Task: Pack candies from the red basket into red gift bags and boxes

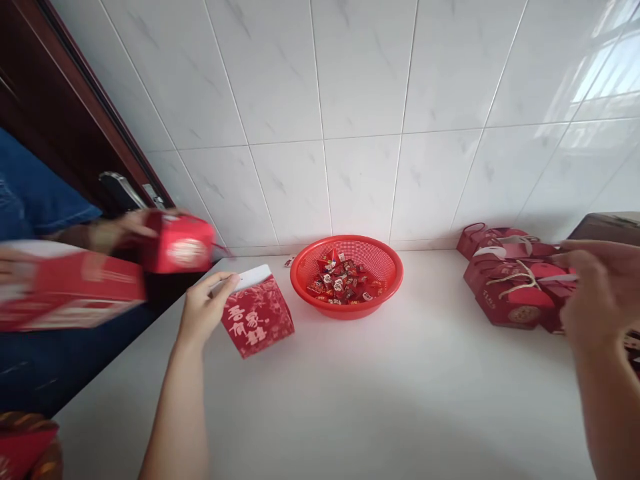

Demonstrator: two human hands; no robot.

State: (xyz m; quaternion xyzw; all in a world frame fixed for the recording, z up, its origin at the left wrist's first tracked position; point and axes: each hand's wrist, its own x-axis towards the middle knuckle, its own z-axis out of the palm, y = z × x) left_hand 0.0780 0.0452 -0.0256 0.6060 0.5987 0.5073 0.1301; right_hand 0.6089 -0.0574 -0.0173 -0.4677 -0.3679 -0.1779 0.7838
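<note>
My left hand [210, 300] pinches the white top flap of a red paper box [260, 317] with pale lettering, held over the white table [350, 393]. To its right stands a red plastic basket [346, 310] with small wrapped candies [343, 280] inside. At the right, my right hand [600, 287] is beside a cluster of red gift boxes [510, 290], some tied with string. Its fingers are partly spread, and nothing shows between them.
At the left, another person in blue [43, 193] holds a small red box [185, 243] and a larger red box [85, 290], both blurred. A woven basket [47, 460] is at the lower left corner. A tiled wall [360, 180] rises behind the table.
</note>
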